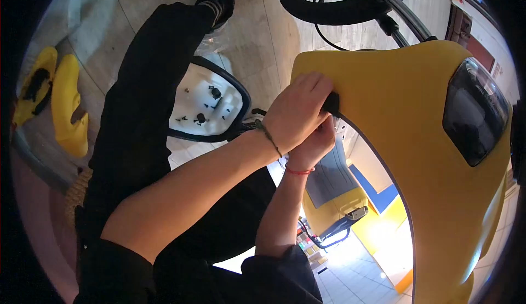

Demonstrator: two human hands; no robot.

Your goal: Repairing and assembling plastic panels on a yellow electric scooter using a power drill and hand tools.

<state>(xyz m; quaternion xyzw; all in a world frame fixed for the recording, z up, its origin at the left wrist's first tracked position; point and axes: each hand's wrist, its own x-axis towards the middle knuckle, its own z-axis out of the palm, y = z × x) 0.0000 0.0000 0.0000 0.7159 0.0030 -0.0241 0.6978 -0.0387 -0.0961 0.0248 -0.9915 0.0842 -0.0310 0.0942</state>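
My left hand (300, 106), with a dark cord bracelet, has curled fingers on a small black part (331, 102) at the inner edge of a large yellow scooter body panel (383, 84), which carries a dark glossy lens (472, 112). My right hand (311, 148), with a red cord bracelet, is just under my left, its fingers bent up toward the same edge; what they hold is hidden. Past my hands lies a white and black shell (205, 87) with small dark parts on it, on the tiled floor (257, 35).
A black wheel (315, 13) and fork tubes (411, 19) are at the top. Two loose yellow panels (68, 112) lie at the left. My dark-trousered leg (137, 79) stretches upward. A yellow and grey seat-like object (329, 183) shows beyond the large panel's curved edge.
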